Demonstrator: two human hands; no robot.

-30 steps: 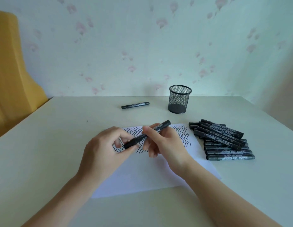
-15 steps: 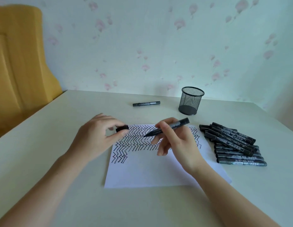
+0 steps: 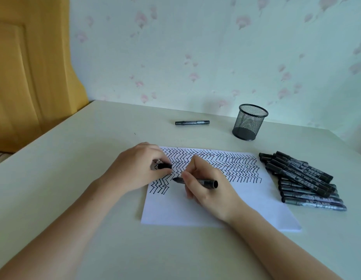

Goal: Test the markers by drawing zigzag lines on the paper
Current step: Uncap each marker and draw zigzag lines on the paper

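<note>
Marker [image 3: 203, 182] over paper [image 3: 216, 209], pile [image 3: 304, 178] beside — cup [image 3: 249, 122] behind

this looked like a room in a home, set up as a small writing corner. a pale, plain bench [image 3: 78, 178] stood pushed against a wall covered in light wallpaper [image 3: 195, 47] printed with faded pink flowers, a domestic pattern. to the left stood a yellow-orange wooden panel [image 3: 30, 77], which could be a door or furniture. a black mesh pen pot [image 3: 249, 122] and a heap of black markers [image 3: 302, 180] lay on the bench.
</note>
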